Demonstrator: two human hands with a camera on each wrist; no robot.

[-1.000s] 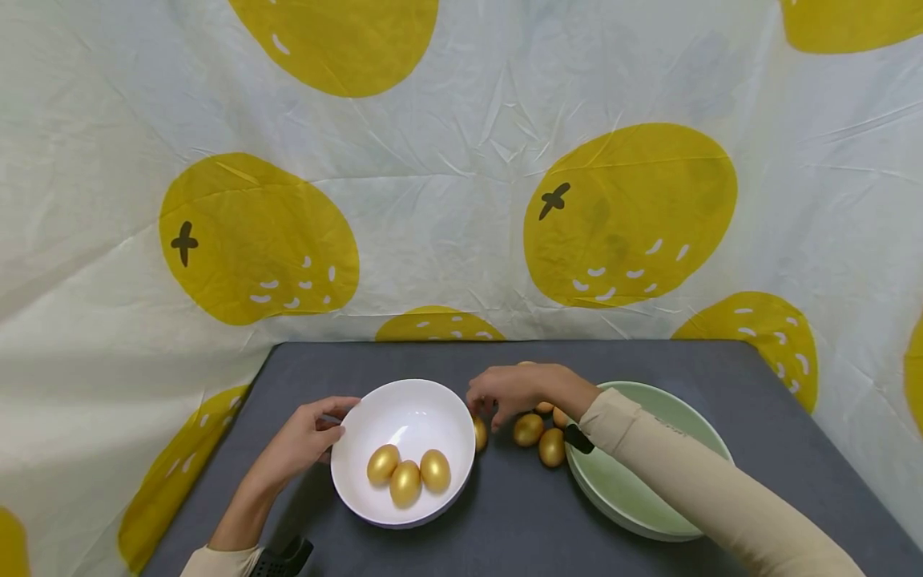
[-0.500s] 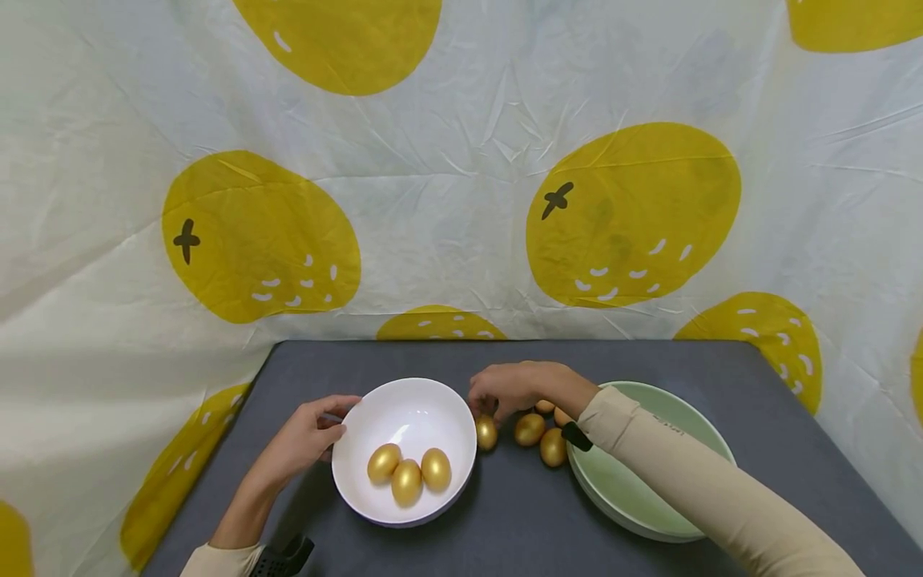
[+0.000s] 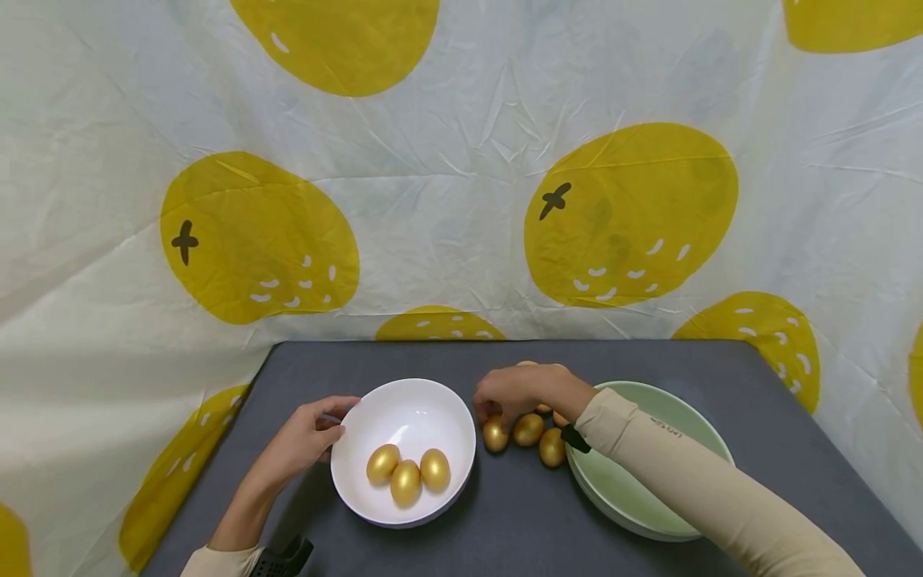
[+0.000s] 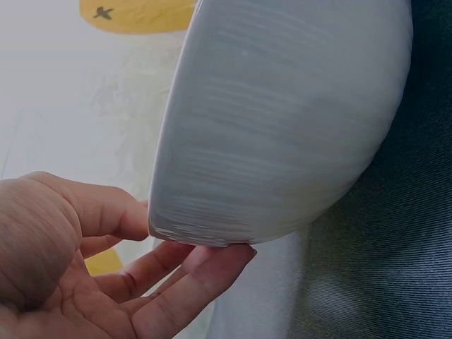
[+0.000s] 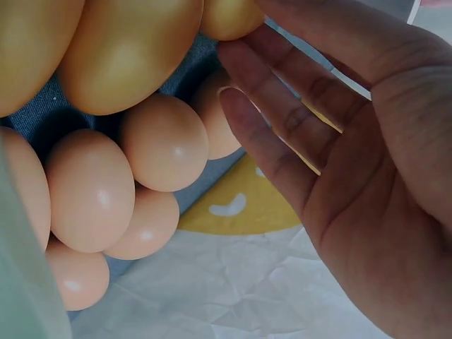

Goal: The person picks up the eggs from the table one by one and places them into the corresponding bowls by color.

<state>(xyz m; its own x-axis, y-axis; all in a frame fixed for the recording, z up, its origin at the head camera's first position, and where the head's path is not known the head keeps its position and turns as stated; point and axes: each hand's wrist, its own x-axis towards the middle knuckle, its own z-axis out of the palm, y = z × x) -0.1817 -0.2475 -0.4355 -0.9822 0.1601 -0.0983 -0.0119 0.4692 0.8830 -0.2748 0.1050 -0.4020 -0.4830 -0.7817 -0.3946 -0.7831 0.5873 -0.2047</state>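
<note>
Your left hand (image 3: 310, 433) grips the white bowl (image 3: 414, 393) by the side facing the bench's (image 3: 505, 513) left edge, and three gold eggs (image 3: 405, 483) lie together inside it. Between that bowl and the green bowl (image 3: 620, 498), which stands toward the bench's right edge, your right hand (image 3: 521, 391) pinches a gold egg (image 3: 495, 435) at the bench top. Two more gold eggs (image 3: 552, 447) lie just beside it; light brown eggs (image 5: 90, 191) cluster behind, toward the bench's far edge.
</note>
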